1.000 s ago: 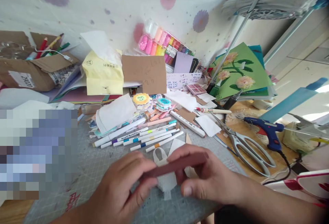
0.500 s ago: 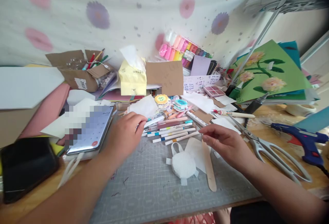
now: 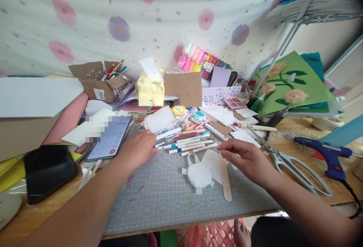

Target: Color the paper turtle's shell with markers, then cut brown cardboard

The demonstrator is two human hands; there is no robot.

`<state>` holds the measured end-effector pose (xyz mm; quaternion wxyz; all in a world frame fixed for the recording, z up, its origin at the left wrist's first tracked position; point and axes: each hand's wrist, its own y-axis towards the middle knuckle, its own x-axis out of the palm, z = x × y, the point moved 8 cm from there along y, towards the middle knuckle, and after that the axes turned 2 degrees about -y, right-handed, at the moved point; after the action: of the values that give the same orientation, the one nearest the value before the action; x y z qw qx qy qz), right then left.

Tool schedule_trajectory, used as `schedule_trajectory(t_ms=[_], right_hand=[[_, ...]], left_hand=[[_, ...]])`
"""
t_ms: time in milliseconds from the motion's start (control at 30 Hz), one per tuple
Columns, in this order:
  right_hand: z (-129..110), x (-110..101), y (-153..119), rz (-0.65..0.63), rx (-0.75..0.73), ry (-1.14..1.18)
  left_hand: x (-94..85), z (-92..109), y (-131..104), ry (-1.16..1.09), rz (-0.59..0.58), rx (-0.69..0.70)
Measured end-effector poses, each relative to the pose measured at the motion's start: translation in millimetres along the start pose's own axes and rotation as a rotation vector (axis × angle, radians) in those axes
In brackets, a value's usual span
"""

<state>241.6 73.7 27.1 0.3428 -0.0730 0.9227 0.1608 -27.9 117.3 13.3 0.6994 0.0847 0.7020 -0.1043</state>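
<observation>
My left hand is at the left end of a row of marker pens, its thumb and fingertips closed on a pen with a bit of purple showing; most of that pen is hidden. At the right end of the row, my right hand is loosely curled with thumb and fingers apart, holding nothing visible. Its fingertips are by the top of a flat wooden stick. A round white padded piece with a loop and small tabs lies on the grey cutting mat, beside a white sheet.
A phone and a black pouch are on the left. Large scissors and a blue glue gun lie on the right. Behind the pens stand a tissue pack and a cardboard box.
The view has shifted a little. My left hand's fingertips have closed on a pen at the row's left end. My right hand has stayed near the stick's top.
</observation>
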Motion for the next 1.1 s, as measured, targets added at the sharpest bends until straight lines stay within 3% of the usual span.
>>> schedule_trajectory(t_ms=[200,567,633,733,833,900,1000,1033,1100], right_hand=[[2,-3,-5,-0.009,0.001,-0.005],[-3,-4,-11,-0.06,-0.042,-0.004],[-4,-4,-12,-0.068,-0.047,0.005],[-7,-3,-13,-0.081,-0.051,0.022],[-12,2,-17,-0.119,-0.048,0.1],[-18,10,-21,-0.167,-0.04,0.299],[-25,26,-24,-0.237,-0.017,0.707],[-25,30,-25,-0.234,0.001,0.81],[-21,35,-24,-0.183,0.061,0.928]], left_hand=[[5.6,-4,-2,0.013,-0.095,-0.023],[10.1,-34,1,-0.051,-0.075,-0.055],[3.0,-38,-3,-0.077,-0.056,-0.057],[-21.2,-35,-16,-0.148,-0.007,-0.05],[-47.5,-10,-30,-0.289,0.075,-0.041],[-61.3,28,-34,-0.582,0.18,0.106],[-54.3,98,-36,-0.689,0.133,0.462],[-50.1,114,-37,-0.684,0.138,0.562],[-38.3,127,-35,-0.691,0.134,0.637]])
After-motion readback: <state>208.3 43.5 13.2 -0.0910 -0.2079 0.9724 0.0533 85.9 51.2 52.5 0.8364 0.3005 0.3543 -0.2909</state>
